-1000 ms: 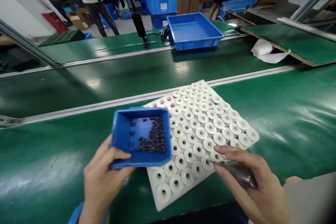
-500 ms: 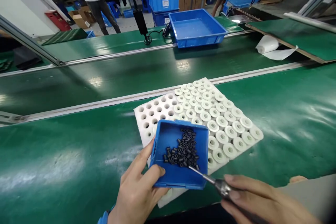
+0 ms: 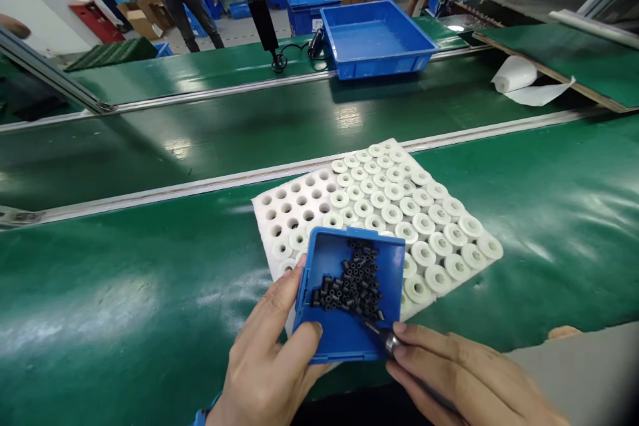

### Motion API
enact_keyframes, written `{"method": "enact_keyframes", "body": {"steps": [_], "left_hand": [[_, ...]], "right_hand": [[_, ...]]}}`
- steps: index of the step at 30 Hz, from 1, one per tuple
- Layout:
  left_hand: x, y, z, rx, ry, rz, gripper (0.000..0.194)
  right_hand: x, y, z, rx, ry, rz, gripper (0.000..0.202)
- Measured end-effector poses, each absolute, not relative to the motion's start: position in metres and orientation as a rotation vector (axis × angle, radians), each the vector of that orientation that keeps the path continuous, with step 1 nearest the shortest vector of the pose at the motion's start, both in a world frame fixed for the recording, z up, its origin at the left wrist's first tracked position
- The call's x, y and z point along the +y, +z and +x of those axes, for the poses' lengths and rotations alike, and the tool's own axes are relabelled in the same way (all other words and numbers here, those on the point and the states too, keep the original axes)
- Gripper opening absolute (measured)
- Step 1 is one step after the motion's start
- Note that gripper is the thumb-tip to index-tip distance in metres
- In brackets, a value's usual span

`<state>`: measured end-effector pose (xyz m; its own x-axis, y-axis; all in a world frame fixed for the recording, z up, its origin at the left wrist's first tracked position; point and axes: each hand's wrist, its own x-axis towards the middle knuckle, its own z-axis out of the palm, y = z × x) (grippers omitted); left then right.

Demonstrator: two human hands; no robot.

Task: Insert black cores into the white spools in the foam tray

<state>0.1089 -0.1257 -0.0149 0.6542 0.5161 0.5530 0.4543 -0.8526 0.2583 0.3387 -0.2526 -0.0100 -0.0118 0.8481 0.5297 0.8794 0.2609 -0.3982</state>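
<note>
My left hand (image 3: pixel 279 346) grips a small blue plastic box (image 3: pixel 344 343) by its left side, thumb over the rim. Inside lie many short black tubular pieces (image 3: pixel 357 279), heaped toward the upper right. My right hand (image 3: pixel 454 366) is closed around a screwdriver-like tool (image 3: pixel 392 343) with a thin metal shaft, whose tip reaches among the black pieces. Under the box, partly covered by it, a white foam tray (image 3: pixel 267 216) rests on the green surface. Pale ring-shaped parts (image 3: pixel 423 253) fill most of its holes; holes at its upper left hold none.
Beyond the metal rail (image 3: pixel 210 176) runs a green conveyor belt (image 3: pixel 259 126). A large blue bin (image 3: pixel 377 46) stands past it, beside a hanging black device (image 3: pixel 263 23). A white roll (image 3: pixel 514 74) lies at the right. A person (image 3: pixel 182 0) stands in the background.
My right hand has moved left, bringing the tool's tip deeper into the black pieces. The box has shifted slightly right in my left hand. The camera view has tilted down a little.
</note>
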Motion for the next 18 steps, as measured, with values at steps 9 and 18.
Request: {"method": "enact_keyframes", "body": {"steps": [9,18], "left_hand": [[-0.128,-0.017,0.115,0.848,0.929,2.715,0.012],[-0.131,-0.022,0.122,0.752,0.881,2.715,0.017]], "right_hand": [[-0.256,-0.015,0.344,-1.835,-0.091,-1.576,0.017],[-0.252,-0.021,0.348,-1.767,0.001,-1.545,0.016]]}}
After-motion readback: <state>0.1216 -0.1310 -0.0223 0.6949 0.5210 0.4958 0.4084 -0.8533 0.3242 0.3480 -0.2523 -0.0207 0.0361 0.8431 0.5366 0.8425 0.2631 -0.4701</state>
